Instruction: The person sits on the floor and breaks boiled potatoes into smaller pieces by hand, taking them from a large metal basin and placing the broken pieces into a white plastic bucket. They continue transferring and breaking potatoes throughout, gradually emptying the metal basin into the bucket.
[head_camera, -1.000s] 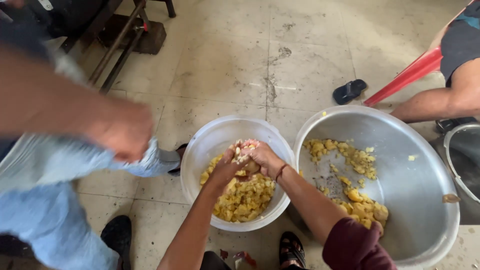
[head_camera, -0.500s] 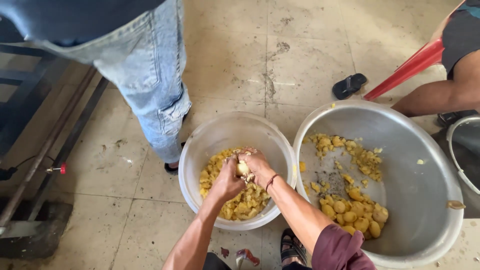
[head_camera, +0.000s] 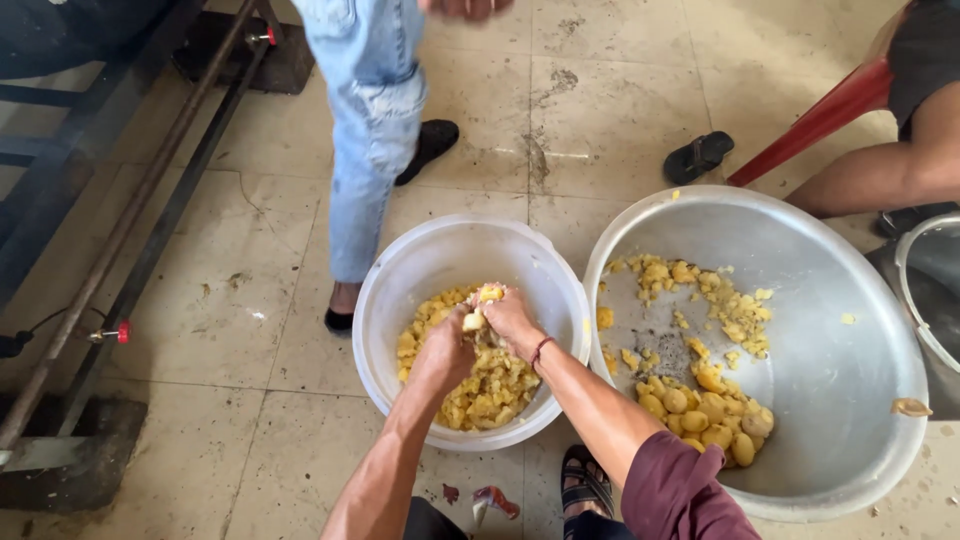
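A boiled potato (head_camera: 478, 312) is sitting pinched between both hands, the left hand (head_camera: 445, 345) and right hand (head_camera: 510, 315) pressing together on it, directly above the mashed potato pieces (head_camera: 480, 385) in the white plastic bowl (head_camera: 400, 275), left of the large metal basin (head_camera: 830, 290).

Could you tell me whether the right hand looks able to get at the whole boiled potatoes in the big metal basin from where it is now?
Probably yes: the right hand is over the white bowl, the basin stands beside it, open-topped, and nothing lies between it and the whole potatoes.
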